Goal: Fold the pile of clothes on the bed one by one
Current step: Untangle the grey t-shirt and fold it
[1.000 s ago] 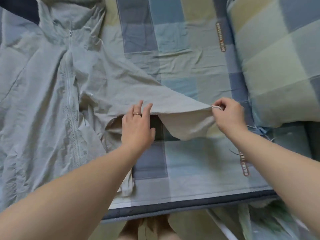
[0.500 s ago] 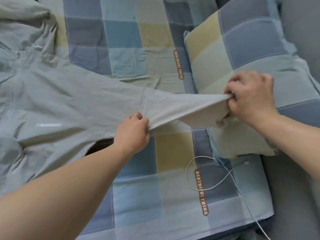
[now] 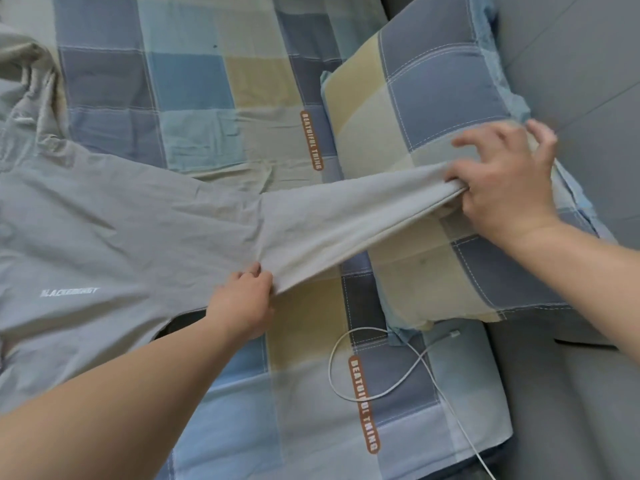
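Head view: light grey zip-up hooded jacket [image 3: 104,230] spread on checked blue-yellow bedsheet [image 3: 221,410]. Left hand [image 3: 242,303], fingers curled, pinches sleeve [image 3: 346,216] underside near armpit. Right hand [image 3: 502,188] grips cuff end over checked pillow [image 3: 433,81]; outer fingers splayed, seemingly loose. White cable [image 3: 377,396] below sleeve.

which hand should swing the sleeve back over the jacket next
Probably the right hand: it pinches the cuff end of the sleeve. The left hand grips it near the armpit, suiting a pivot.
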`<move>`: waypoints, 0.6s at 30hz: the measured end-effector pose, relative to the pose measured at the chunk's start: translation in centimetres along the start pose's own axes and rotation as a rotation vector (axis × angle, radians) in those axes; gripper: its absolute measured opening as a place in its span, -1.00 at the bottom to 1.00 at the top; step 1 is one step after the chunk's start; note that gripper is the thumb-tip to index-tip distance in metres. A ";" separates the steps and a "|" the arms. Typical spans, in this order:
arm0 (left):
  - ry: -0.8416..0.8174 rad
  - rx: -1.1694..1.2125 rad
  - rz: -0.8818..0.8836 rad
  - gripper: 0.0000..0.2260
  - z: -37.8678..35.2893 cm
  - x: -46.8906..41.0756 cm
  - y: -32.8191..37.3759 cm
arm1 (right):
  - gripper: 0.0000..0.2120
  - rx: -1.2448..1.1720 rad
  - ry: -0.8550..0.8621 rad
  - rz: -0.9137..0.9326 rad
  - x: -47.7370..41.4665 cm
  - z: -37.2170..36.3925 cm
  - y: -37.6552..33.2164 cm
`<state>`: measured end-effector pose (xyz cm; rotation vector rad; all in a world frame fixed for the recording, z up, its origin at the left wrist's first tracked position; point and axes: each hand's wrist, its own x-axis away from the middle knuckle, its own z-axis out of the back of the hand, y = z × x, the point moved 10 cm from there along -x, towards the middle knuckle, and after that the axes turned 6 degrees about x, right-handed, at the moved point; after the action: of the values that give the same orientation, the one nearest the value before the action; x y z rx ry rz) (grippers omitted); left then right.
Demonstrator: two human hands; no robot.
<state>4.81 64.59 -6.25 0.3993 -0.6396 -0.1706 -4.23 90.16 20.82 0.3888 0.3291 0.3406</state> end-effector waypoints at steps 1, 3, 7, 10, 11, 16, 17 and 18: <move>-0.094 -0.018 0.011 -0.83 -1.1 -0.1 0.0 | -0.75 -0.001 -0.077 0.058 1.2 -1.3 -0.7; -0.182 -0.036 -0.004 -0.83 -2.3 -0.2 0.1 | -0.76 -0.071 -0.157 0.094 2.6 -2.2 -1.4; -0.079 0.026 0.010 -0.72 -1.4 0.1 0.1 | -0.75 -0.201 -0.295 -0.296 1.0 -1.9 1.0; 0.042 0.118 0.033 -0.67 0.3 -0.1 -0.1 | -0.81 -0.433 -0.405 -0.535 -0.6 -3.2 2.1; 0.070 0.131 0.027 -0.65 0.8 -0.3 -0.1 | -0.81 -0.599 -0.452 -0.631 -0.7 -4.1 2.0; 0.125 0.086 -0.057 -0.83 2.7 -0.1 1.5 | -0.79 -1.064 -0.564 -0.867 0.5 -5.6 1.5; 0.132 0.092 -0.080 -0.83 2.8 -0.1 1.8 | -0.78 -1.128 -0.545 -0.879 0.5 -5.5 1.7; 0.128 0.104 -0.094 -0.84 2.8 -0.1 2.1 | -0.77 -1.142 -0.516 -0.853 0.4 -5.2 1.9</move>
<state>3.13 65.63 -3.39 0.5363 -0.5048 -0.2000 -6.28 93.64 16.93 -0.7846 -0.2450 -0.4307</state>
